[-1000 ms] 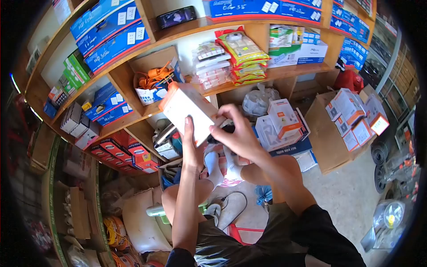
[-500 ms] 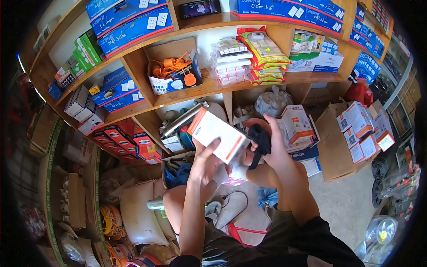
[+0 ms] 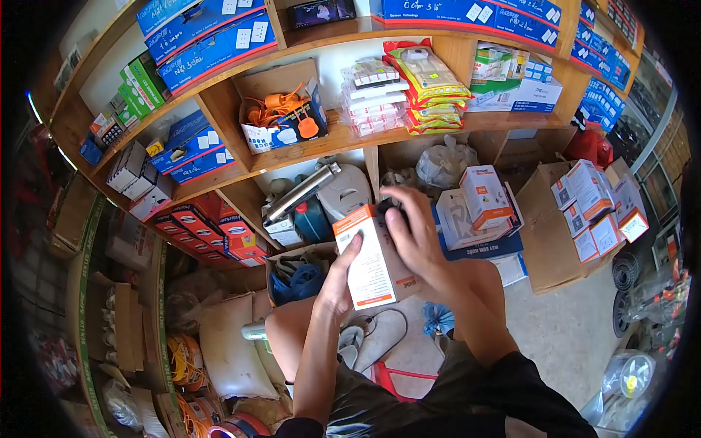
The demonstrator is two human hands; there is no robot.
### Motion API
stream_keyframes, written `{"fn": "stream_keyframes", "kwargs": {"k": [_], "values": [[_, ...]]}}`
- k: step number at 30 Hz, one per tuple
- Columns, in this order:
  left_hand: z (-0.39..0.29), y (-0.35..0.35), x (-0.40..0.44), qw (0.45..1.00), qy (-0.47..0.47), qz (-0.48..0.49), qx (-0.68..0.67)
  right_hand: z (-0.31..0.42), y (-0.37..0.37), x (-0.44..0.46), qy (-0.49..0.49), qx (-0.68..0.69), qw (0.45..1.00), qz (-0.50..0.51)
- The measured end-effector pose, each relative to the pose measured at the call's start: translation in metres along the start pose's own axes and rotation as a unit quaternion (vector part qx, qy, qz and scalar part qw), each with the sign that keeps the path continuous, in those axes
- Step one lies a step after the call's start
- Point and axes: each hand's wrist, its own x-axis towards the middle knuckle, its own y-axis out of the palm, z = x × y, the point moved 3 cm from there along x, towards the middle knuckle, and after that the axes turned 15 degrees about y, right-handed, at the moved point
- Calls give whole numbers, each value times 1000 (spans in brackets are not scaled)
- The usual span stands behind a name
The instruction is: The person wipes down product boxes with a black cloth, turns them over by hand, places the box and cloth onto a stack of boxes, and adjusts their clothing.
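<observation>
A white and orange box (image 3: 372,270) is held upright in front of my knees, its printed white side facing me. My left hand (image 3: 339,279) grips its left side, with the thumb on the white face. My right hand (image 3: 416,237) is at the upper right of the box, fingers curled around a small black item (image 3: 391,207) close to the top edge. Much of that black item is hidden by the fingers.
Ahead, a wooden shelf (image 3: 321,150) holds blue boxes, yellow-red packets (image 3: 431,84) and a carton of orange cords (image 3: 281,120). Right of my hands, an orange-white box (image 3: 485,196) rests on other boxes. A cardboard carton (image 3: 544,248) with small boxes stands farther right.
The box has turned more upright and moved slightly down and right. My right hand, with the black item, has moved from beside the box to its upper edge.
</observation>
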Motion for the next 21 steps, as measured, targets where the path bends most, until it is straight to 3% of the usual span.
{"fn": "stream_keyframes", "kwargs": {"k": [2, 7, 9, 10, 13, 15, 18, 21], "values": [[6, 0, 1, 999, 23, -7, 47, -13, -2, 9, 64, 68, 995, 44], [-1, -1, 16, 981, 98, 40, -164, 4, 9, -18, -24, 77, 979, 186], [-7, 6, 12, 982, 96, -5, -165, 6, 13, -19, -68, 50, 976, 201], [-9, 3, 9, 987, 90, 32, -133, 5, 11, -16, -70, 33, 982, 174], [0, 11, 7, 992, 32, -2, -123, -3, 1, -3, -76, -31, 993, 82], [3, 17, 7, 990, 38, 10, -134, -1, -3, -6, -9, 40, 994, 101], [7, 21, 8, 978, 71, 65, -184, 14, -9, -10, 0, 65, 990, 122], [16, 23, 10, 981, 75, 19, -180, 3, -13, -6, 54, 98, 978, 174]]}}
